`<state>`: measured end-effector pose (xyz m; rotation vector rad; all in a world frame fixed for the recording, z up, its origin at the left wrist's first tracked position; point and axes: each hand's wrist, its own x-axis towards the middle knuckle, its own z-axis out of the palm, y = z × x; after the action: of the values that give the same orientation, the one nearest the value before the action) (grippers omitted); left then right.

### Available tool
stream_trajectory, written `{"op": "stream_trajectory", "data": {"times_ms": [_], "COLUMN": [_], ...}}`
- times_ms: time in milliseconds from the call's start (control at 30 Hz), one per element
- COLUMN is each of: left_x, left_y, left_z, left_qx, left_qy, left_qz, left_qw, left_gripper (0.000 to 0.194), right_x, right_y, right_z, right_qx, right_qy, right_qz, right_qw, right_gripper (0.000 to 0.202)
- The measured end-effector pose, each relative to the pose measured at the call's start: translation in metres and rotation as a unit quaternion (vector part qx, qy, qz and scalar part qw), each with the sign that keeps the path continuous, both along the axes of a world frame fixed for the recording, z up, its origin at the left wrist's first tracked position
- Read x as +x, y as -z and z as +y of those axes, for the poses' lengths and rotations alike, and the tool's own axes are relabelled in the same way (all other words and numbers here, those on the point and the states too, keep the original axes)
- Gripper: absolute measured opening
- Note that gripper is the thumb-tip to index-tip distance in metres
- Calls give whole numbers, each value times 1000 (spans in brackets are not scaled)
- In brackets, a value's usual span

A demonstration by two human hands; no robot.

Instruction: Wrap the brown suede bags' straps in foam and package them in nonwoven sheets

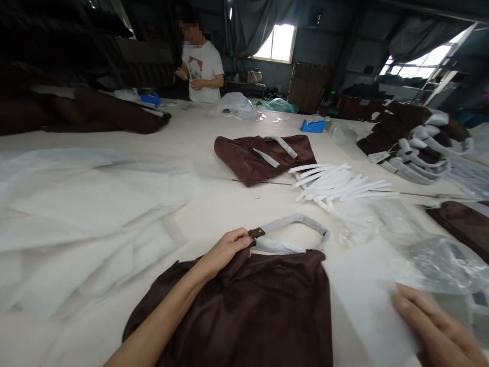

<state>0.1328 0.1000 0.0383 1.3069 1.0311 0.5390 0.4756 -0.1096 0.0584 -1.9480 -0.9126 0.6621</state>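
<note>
A dark brown bag lies in front of me on the white table, its handle wrapped in pale material. My left hand grips the bag's top edge beside the brown tab at one handle end, fingers closed. At the lower right, my right hand is partly blurred; its fingers are together at the edge of a thin white sheet, which it seems to hold. The sheet lies close to the bag's right side.
Beyond are another brown bag, a pile of white strips and a blue dispenser. White sheets spread left; wrapped-handle bags and clear plastic lie right. A person stands across the table.
</note>
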Motion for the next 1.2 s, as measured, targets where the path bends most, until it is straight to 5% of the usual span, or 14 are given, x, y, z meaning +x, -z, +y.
{"op": "stream_trajectory", "data": {"times_ms": [167,367,533,700,800,1033,1200], "left_x": [-6,-5,-4,-7,-6,-3,-2], "left_y": [2,1,3,0,3,18,11], "left_z": [-4,-6,-7,-8,-8,-7,-6], "left_qx": [13,32,35,16,7,-16,-53], "left_qy": [3,-12,-16,6,-10,-159,-142], "left_qz": [-46,-78,-92,-106,-105,-114,-200], "left_qw": [999,996,995,994,994,980,968], "left_gripper": [45,50,47,48,47,60,68], "right_x": [-81,-131,-156,-163,-164,-166,-170], "right_y": [6,29,35,37,36,26,28], "right_z": [95,164,175,172,172,180,186], "right_qx": [-76,-50,12,29,34,52,68], "right_qy": [-200,-240,-190,-218,-234,-226,-201], "right_qz": [96,103,307,486,522,500,500], "right_qw": [972,964,933,846,820,834,840], "right_gripper": [37,20,24,28,29,20,18]}}
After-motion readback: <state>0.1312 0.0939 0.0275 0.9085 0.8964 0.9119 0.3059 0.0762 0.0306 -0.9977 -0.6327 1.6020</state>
